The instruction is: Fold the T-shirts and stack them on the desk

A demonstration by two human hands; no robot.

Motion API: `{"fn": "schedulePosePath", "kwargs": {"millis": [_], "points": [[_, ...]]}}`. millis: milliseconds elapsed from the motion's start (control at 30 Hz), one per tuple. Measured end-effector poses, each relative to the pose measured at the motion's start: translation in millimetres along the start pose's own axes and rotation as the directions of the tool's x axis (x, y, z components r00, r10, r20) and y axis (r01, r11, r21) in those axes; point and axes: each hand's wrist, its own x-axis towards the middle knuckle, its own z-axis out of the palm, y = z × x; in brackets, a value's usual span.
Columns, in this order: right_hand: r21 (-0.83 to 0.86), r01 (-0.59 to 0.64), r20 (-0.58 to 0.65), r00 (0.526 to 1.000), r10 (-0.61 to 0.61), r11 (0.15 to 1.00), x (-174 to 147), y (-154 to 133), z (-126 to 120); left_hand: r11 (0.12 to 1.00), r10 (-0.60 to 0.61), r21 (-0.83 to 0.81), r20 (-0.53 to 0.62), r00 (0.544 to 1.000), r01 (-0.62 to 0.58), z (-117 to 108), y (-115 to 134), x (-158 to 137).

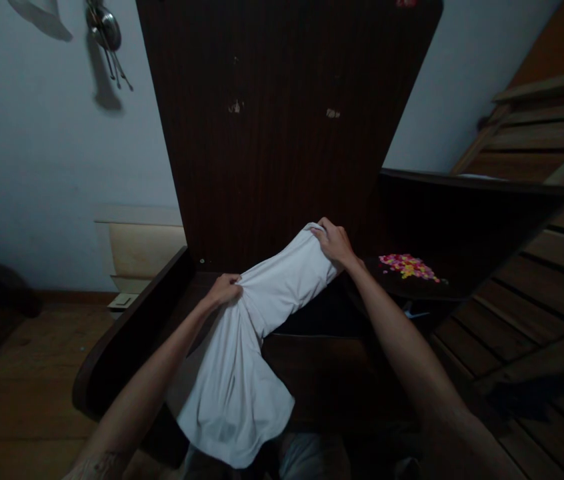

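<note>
A white cloth garment (287, 280) is stretched between my two hands over a dark wooden desk (332, 373). My left hand (225, 291) pinches it near the middle, where folds gather under the fingers. The upper right end is gripped by my right hand (335, 241), thumb and fingers closed on its edge. Below my left hand the cloth hangs loose and flares out toward my lap. What kind of garment it is I cannot make out. Under the raised cloth a dark, flat thing (317, 317) lies on the desk, partly hidden.
A tall dark wooden panel (282, 133) rises behind the desk. Small pink and yellow pieces (409, 267) lie on a shelf at the right. A slatted wooden frame (552, 267) stands on the far right. Metal utensils (107, 33) hang on the wall at the upper left.
</note>
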Motion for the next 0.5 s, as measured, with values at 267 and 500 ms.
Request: {"fn": "schedulePosePath", "kwargs": {"millis": [267, 500], "points": [[0.030, -0.059, -0.078, 0.995, 0.061, 0.998, -3.5, 7.9, -4.5, 0.829, -0.051, -0.557, 0.018, 0.999, 0.052, -19.1, 27.7, 6.8], [0.075, -0.068, -0.173, 0.982, 0.081, 0.995, 2.7, 5.0, -14.0, 0.994, 0.106, -0.062, 0.249, 0.963, -0.094, -12.4, 23.8, -11.4]]}}
